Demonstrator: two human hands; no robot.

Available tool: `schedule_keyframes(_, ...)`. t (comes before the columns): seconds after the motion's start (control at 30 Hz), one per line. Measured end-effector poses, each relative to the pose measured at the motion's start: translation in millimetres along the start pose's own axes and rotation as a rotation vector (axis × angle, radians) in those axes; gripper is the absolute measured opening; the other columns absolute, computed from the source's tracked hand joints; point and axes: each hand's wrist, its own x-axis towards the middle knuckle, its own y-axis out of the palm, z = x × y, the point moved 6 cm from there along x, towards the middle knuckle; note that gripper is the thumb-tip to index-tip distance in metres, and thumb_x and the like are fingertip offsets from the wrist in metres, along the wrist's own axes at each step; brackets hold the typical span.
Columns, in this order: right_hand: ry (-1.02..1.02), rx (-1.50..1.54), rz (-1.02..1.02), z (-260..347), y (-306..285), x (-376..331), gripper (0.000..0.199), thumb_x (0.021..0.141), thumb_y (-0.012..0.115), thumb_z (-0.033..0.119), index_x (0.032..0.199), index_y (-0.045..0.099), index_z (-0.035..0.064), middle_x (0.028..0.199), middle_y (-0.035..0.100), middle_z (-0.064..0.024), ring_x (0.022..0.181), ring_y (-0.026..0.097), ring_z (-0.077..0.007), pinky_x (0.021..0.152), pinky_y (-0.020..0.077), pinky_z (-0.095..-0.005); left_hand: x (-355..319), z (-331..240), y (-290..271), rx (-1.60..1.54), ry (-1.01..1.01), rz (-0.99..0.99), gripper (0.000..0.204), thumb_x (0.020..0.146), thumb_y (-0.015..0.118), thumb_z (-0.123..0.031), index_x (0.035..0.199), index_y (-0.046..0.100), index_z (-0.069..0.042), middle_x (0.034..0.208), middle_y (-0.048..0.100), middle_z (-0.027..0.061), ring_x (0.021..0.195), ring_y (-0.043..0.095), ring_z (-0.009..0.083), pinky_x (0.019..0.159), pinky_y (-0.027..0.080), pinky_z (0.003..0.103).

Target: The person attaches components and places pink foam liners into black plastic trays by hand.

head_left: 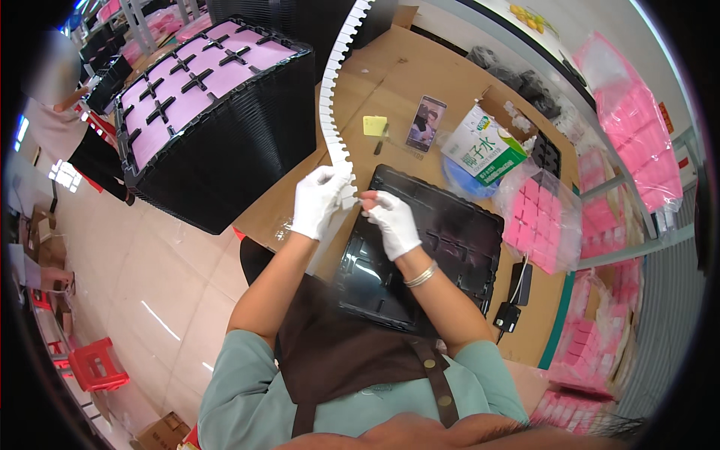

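A long white strip with a notched edge (330,97) curves down from the top of the view. Its lower end lies in my left hand (316,201), gloved in white, with the fingers closed around it. My right hand (394,226) also wears a white glove, with bare fingertips showing. Its thumb and finger are pinched together right beside the strip's end; what they hold is too small to tell. Under and beside my right hand lies a shallow black plastic tray (457,259) with moulded compartments.
A tall stack of black trays (247,127) with pink sheets on top stands at the left. On the cardboard-covered table are a phone (426,124), yellow notes (374,125), a green-and-white carton (484,146) and bagged pink pieces (536,225). Another person (64,127) stands far left.
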Motion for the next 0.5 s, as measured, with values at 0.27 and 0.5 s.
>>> schedule_keyframes(0.27, -0.051, -0.011, -0.015, 4, 15, -5, 0.006, 0.081, 0.065, 0.008, 0.085, 0.063, 0.0033, 0.074, 0.058, 0.0026, 0.069, 0.051, -0.0061, 0.064, 0.0405, -0.0200, -20, 0, 9, -0.128, 0.044, -0.083, 0.021, 0.087, 0.065, -0.020, 0.087, 0.064, 0.000, 0.076, 0.062, 0.0015, 0.064, 0.054, 0.0041, 0.052, 0.039, 0.020)
schedule_keyframes(0.5, -0.527, -0.421, -0.176, 51, -1, -17, 0.010, 0.069, 0.064, -0.003, 0.078, 0.061, 0.0008, 0.084, 0.057, -0.0037, 0.073, 0.055, -0.0135, 0.068, 0.0440, -0.0236, -12, 25, 10, -0.461, -0.089, -0.107, 0.023, 0.091, 0.057, -0.021, 0.105, 0.060, -0.002, 0.087, 0.062, 0.0041, 0.061, 0.054, 0.0053, 0.044, 0.034, 0.015)
